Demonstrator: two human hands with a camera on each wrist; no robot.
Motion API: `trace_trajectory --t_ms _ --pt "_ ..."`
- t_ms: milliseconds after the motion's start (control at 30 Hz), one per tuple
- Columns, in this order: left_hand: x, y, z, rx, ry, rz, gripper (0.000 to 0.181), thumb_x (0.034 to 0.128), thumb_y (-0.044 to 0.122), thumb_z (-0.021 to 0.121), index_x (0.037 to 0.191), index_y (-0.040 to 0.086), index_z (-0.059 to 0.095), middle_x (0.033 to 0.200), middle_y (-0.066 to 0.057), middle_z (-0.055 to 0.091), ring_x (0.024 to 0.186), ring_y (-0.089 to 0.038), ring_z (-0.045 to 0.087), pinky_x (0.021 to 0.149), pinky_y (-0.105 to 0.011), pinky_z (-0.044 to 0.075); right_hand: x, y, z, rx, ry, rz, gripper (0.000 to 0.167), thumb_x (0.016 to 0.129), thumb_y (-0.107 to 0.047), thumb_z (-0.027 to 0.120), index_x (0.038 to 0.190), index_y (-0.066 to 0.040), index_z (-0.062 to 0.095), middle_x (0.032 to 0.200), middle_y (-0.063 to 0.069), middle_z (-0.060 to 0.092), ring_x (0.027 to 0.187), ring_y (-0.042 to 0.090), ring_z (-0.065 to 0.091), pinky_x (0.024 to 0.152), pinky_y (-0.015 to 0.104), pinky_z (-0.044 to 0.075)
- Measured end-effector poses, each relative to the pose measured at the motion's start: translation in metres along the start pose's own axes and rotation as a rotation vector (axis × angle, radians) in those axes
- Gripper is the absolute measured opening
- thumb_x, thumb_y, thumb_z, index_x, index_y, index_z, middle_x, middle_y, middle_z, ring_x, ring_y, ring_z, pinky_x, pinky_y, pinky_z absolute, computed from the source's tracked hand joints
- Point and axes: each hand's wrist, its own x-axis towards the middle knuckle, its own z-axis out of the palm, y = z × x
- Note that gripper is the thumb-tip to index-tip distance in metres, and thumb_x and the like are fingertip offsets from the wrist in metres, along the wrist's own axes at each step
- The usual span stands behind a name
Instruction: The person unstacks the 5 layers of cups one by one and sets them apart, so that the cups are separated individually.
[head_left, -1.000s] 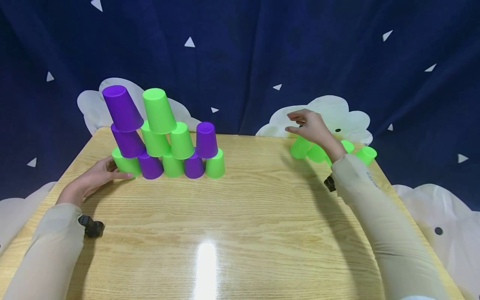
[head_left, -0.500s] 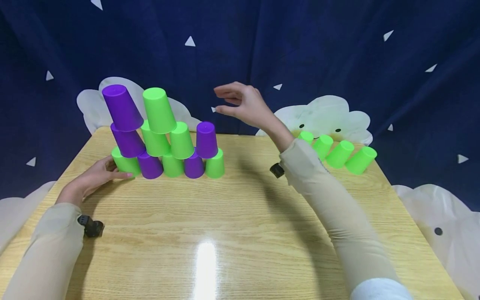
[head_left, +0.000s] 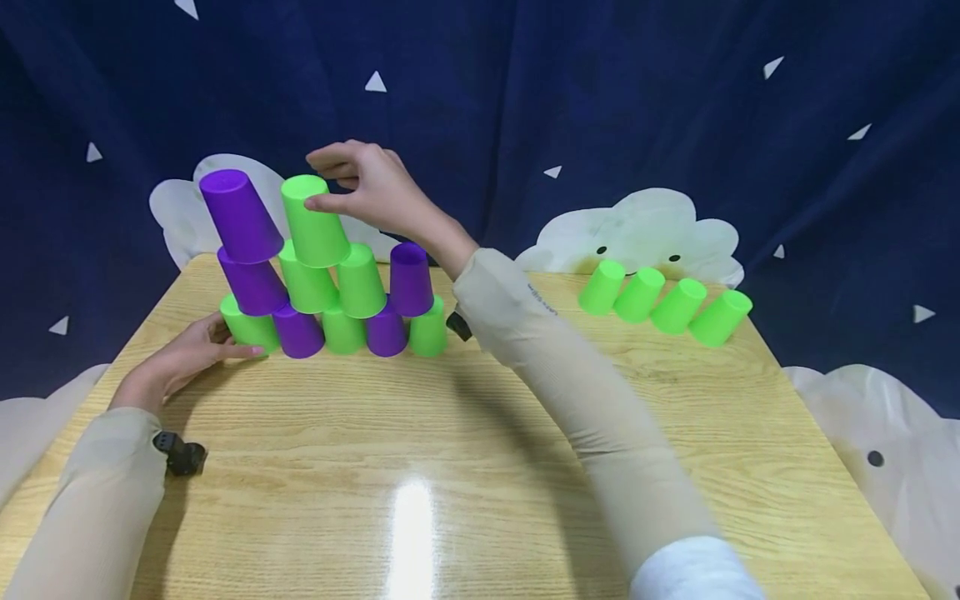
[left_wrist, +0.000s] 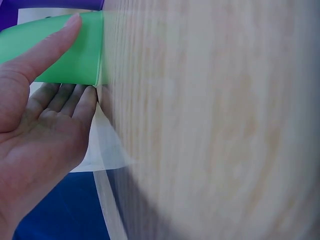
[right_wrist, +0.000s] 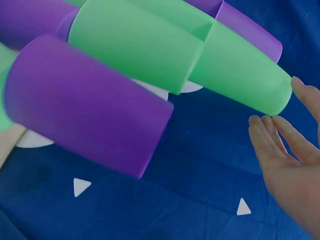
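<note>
Upside-down green and purple cups stand stacked in three rows at the table's left. My left hand [head_left: 187, 354] holds the green cup [head_left: 250, 323] at the bottom left corner; its thumb lies across the front and its fingers reach the far side. My right hand [head_left: 378, 187] is at the top green cup [head_left: 317, 229], thumb and fingers spread on either side of its upper end. In the right wrist view the fingertips sit very near that cup's end; contact is hard to tell. Left of it, a purple cup [head_left: 240, 217] also stands in the top row.
Several green cups, one of them a green cup [head_left: 678, 307], stand in a row at the table's back right. The wooden table [head_left: 315, 475] reaches a dark blue curtain [head_left: 465, 100] with clouds and triangles. A purple cup [head_left: 411, 279] ends the middle row on the right.
My right hand has swung left from the separate green cups, over the table, to the top green cup of the stack. My left hand has stayed at its cup.
</note>
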Motion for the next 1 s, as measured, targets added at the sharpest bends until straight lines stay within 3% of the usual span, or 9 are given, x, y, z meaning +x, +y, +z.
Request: trace_trajectory --t_ms 233,500,733,1000 --pt "0.0 0.0 0.0 0.01 0.006 -0.008 0.089 0.0939 0.022 0.068 0.155 -0.002 0.008 0.154 -0.032 0.019 0.142 -0.05 0.013 0.113 -0.065 0.013 0.008 -0.001 0.009 0.029 -0.022 0.026 0.051 0.085 -0.015 0.078 0.131 -0.002 0.061 0.128 0.005 0.063 0.106 0.006 0.063 0.086 0.01 0.047" --pt "0.0 -0.001 0.0 0.02 -0.002 -0.003 0.089 0.0946 0.02 0.067 0.155 -0.003 0.006 0.154 -0.034 0.016 0.141 -0.052 0.011 0.112 -0.066 0.013 0.005 -0.002 0.006 0.026 -0.013 0.016 0.049 0.085 -0.015 0.078 0.13 -0.002 0.062 0.125 0.004 0.065 0.105 0.006 0.064 0.085 0.011 0.048" --pt "-0.001 0.001 0.001 0.015 0.007 -0.007 0.09 0.0935 0.022 0.069 0.155 -0.002 0.007 0.155 -0.033 0.016 0.142 -0.05 0.012 0.112 -0.066 0.012 -0.002 -0.003 -0.011 0.068 0.047 -0.012 0.047 0.085 -0.01 0.077 0.128 0.001 0.062 0.124 0.008 0.065 0.105 0.01 0.065 0.087 0.014 0.049" --pt "0.001 -0.002 0.0 -0.008 -0.002 -0.005 0.091 0.0938 0.021 0.068 0.155 -0.001 0.005 0.155 -0.033 0.015 0.142 -0.051 0.01 0.112 -0.067 0.01 -0.023 0.015 -0.044 0.113 0.167 -0.064 0.045 0.084 -0.006 0.077 0.126 0.004 0.062 0.121 0.013 0.066 0.105 0.015 0.066 0.089 0.019 0.051"
